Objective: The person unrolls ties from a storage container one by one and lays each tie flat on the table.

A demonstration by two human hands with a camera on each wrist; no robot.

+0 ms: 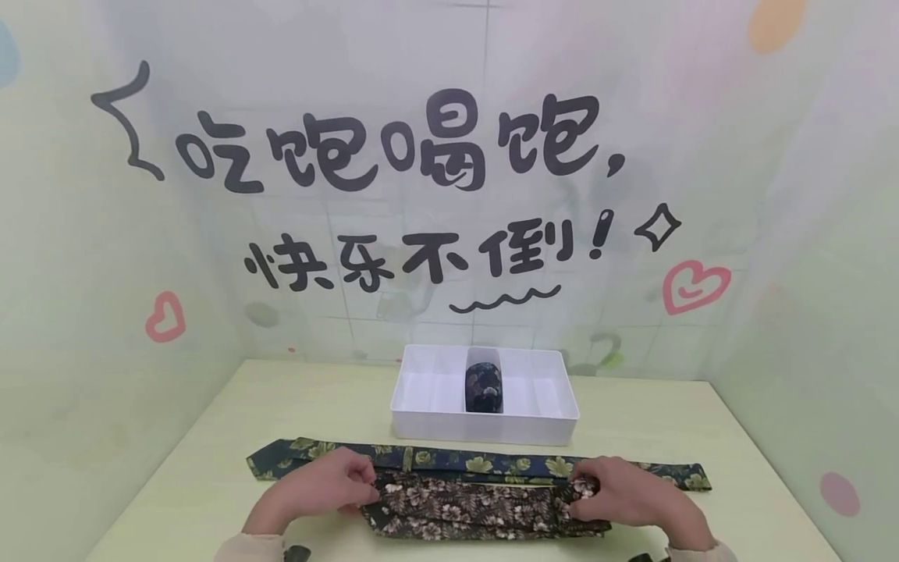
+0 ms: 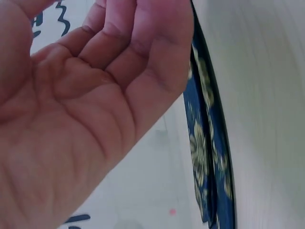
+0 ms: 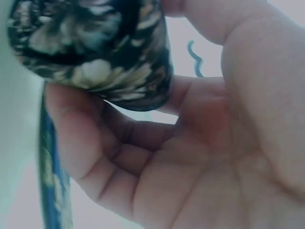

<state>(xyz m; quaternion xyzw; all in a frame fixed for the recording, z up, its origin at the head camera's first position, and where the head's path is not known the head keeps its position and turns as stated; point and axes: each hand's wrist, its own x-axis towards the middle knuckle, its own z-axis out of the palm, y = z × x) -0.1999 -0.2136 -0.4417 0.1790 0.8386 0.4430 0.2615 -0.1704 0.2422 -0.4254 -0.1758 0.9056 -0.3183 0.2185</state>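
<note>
A dark necktie with pale brownish-white flowers (image 1: pixel 467 509) lies folded across the front of the table, between the two hands. My left hand (image 1: pixel 319 490) pinches its left end with thumb and fingers; in the left wrist view the curled fingers (image 2: pixel 159 62) show, but that end is hidden. At the other side my right hand (image 1: pixel 627 493) grips the thicker, folded-over end. Up close in the right wrist view, this rounded floral end (image 3: pixel 95 47) sits between thumb and fingers. Just behind, a navy necktie with yellow-green flowers (image 1: pixel 485 464) stretches lengthwise across the table.
Farther back stands a white divided box (image 1: pixel 449 428); its middle compartment holds a rolled dark floral necktie (image 1: pixel 485 388). Behind the pale table (image 1: pixel 316 406) rises a wall (image 1: pixel 337 328) with large black lettering, and side walls flank the table.
</note>
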